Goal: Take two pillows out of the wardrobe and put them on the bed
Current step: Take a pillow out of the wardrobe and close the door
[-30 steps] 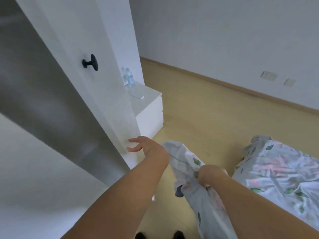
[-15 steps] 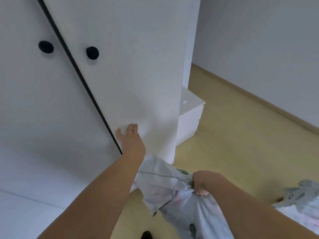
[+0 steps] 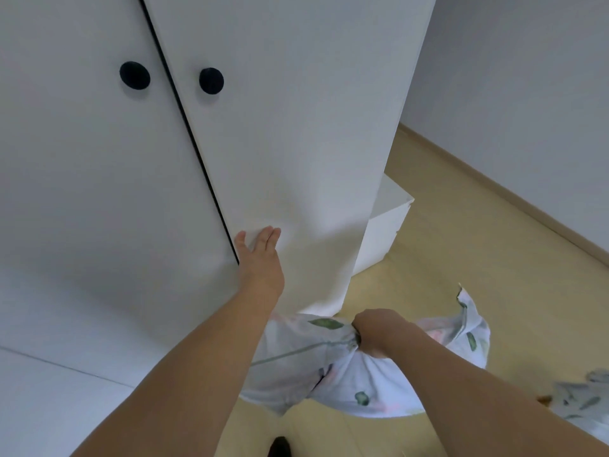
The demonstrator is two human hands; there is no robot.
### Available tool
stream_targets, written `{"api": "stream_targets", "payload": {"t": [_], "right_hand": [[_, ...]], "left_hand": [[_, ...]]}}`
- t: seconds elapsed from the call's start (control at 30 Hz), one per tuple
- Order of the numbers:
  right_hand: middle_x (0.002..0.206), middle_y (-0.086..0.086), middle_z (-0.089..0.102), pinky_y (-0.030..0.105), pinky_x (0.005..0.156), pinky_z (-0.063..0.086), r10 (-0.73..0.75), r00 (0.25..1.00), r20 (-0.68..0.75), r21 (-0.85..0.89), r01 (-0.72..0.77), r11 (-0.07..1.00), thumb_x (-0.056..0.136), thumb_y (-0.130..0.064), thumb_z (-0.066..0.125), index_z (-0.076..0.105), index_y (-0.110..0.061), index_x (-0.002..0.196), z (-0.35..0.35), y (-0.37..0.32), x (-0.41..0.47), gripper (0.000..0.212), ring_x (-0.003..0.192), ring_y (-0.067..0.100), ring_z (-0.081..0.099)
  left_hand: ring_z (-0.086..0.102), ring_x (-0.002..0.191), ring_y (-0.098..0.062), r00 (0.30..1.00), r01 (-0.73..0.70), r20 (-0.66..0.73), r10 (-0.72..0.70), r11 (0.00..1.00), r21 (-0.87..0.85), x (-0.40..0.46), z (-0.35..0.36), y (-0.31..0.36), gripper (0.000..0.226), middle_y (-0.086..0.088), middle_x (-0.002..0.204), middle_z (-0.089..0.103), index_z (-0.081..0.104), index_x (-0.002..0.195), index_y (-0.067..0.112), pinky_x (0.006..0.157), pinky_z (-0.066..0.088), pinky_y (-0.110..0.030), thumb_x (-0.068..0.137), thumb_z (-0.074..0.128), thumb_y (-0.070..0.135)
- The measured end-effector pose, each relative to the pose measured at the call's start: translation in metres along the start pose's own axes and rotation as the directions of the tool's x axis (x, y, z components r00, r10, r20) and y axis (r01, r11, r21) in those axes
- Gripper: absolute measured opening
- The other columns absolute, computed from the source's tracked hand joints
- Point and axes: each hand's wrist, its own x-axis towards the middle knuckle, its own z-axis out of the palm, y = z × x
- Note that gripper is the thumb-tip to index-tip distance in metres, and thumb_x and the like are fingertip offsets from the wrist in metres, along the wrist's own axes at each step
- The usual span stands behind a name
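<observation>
The left hand [image 3: 260, 258] is pressing flat against the lower part of the right wardrobe door [image 3: 290, 127], just beside the dark seam between the two doors. Its fingers [image 3: 272, 235] are lying extended and close together against the panel, gripping nothing; the thumb is standing slightly apart, near the seam.

The wardrobe [image 3: 99, 192] is showing both white doors shut. Each door is carrying one round black knob: the left knob [image 3: 134, 75] and the right knob [image 3: 211, 80] are sitting on either side of the seam, well above the hand.

The right hand [image 3: 375, 331] is gripping the pillow [image 3: 329, 367] in a closed fist, with the fabric bunching between the fingers. The pillow, in a pale case printed with green leaves, is hanging from this fist above the wooden floor [image 3: 461, 242], in front of the wardrobe's lower corner and below the left forearm. One corner of it is flaring out to the right of the right wrist.

A low white cabinet [image 3: 385, 229] is standing against the wardrobe's side. Bedding [image 3: 583, 400] in the same leaf print is showing at the lower right edge.
</observation>
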Motion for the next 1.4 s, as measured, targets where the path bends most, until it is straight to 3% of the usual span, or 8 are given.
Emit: {"api": "stream_targets", "payload": {"t": [0.27,0.47,0.67,0.9,1.07,1.23,1.4], "right_hand": [[0.065,-0.003,0.044,0.029,0.063,0.041,0.007,1.000,0.013,-0.033,-0.006,0.999,0.090,-0.006,0.044,0.062,-0.009,0.086,-0.007,-0.001,0.022,0.018,0.070,0.022,0.053],[0.065,-0.004,0.045,0.027,0.064,0.041,0.019,1.000,0.011,0.005,-0.019,1.000,0.092,-0.014,0.049,0.065,-0.009,0.089,-0.009,-0.001,0.038,0.017,0.070,0.020,0.053],[0.065,-0.005,0.044,0.026,0.064,0.041,0.041,0.999,0.008,0.011,-0.041,0.999,0.091,-0.013,0.047,0.053,-0.014,0.078,-0.012,-0.006,0.050,0.015,0.071,0.019,0.053],[0.074,-0.002,0.052,0.026,0.063,0.043,0.076,0.997,0.008,0.038,-0.076,0.996,0.090,-0.014,0.048,0.064,-0.012,0.085,-0.015,-0.008,0.051,0.017,0.070,0.019,0.055],[0.066,-0.004,0.046,0.026,0.062,0.043,0.070,0.998,-0.001,0.021,-0.070,0.997,0.090,-0.012,0.048,0.059,-0.014,0.079,-0.013,-0.010,0.045,0.015,0.069,0.019,0.054],[0.068,-0.004,0.048,0.025,0.063,0.043,0.063,0.998,-0.011,0.024,-0.063,0.998,0.090,-0.012,0.048,0.067,-0.010,0.092,-0.012,-0.011,0.041,0.019,0.070,0.018,0.054],[0.068,-0.005,0.047,0.025,0.065,0.043,0.061,0.998,-0.012,0.024,-0.060,0.998,0.092,-0.016,0.049,0.061,-0.013,0.083,-0.012,-0.010,0.036,0.014,0.071,0.018,0.054]], "left_hand": [[-0.022,0.146,-0.014,0.999,-0.016,-0.035,0.015,1.000,-0.025,0.023,0.009,-0.021,0.063,0.003,0.160,-0.023,0.028,0.151,0.012,0.113,-0.003,-0.063,0.089,0.032,0.022],[-0.024,0.146,-0.015,0.995,-0.047,-0.087,0.042,0.998,-0.049,0.027,0.019,-0.023,0.053,0.002,0.160,-0.025,0.045,0.139,0.014,0.111,-0.007,-0.064,0.088,0.034,0.018],[-0.029,0.144,-0.018,0.995,-0.042,-0.094,0.039,0.999,-0.031,0.033,0.028,-0.023,0.058,0.000,0.158,-0.030,0.037,0.145,0.012,0.107,-0.011,-0.067,0.088,0.036,0.020],[-0.028,0.144,-0.019,0.993,-0.041,-0.112,0.037,0.999,-0.029,0.034,0.030,-0.022,0.061,-0.001,0.158,-0.028,0.030,0.149,0.009,0.106,-0.012,-0.068,0.089,0.033,0.022],[-0.027,0.145,-0.019,0.994,-0.053,-0.102,0.048,0.997,-0.046,0.033,0.027,-0.022,0.064,-0.002,0.159,-0.027,0.021,0.153,0.009,0.106,-0.011,-0.069,0.091,0.031,0.021],[-0.026,0.145,-0.019,0.994,-0.061,-0.094,0.055,0.996,-0.068,0.031,0.023,-0.021,0.065,-0.001,0.160,-0.024,0.018,0.153,0.010,0.108,-0.010,-0.069,0.090,0.030,0.020],[-0.025,0.146,-0.019,0.993,-0.069,-0.097,0.062,0.995,-0.074,0.030,0.022,-0.021,0.065,-0.001,0.160,-0.023,0.016,0.153,0.011,0.109,-0.010,-0.069,0.090,0.028,0.020]]}}
